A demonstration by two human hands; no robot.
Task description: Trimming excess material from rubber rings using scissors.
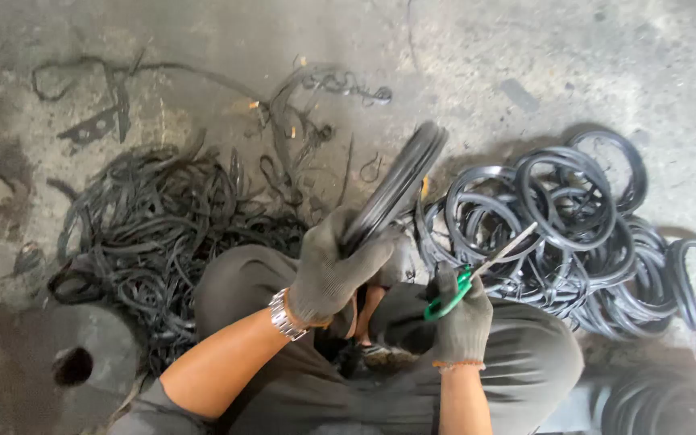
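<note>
My left hand (333,270), in a grey work glove with a metal watch at the wrist, is closed around a stack of black rubber rings (400,181) that sticks up and away from me. My right hand (461,318), also gloved, grips green-handled scissors (477,278). Their blades point up and to the right, toward a pile of black rings, and lie just right of the held stack. Both hands are above my knees in grey trousers.
A pile of black rubber rings (582,217) lies on the concrete floor to the right. A heap of thin black rubber trimmings (155,234) lies to the left, with loose strips (300,113) further away. A round grey slab with a hole (74,366) sits at lower left.
</note>
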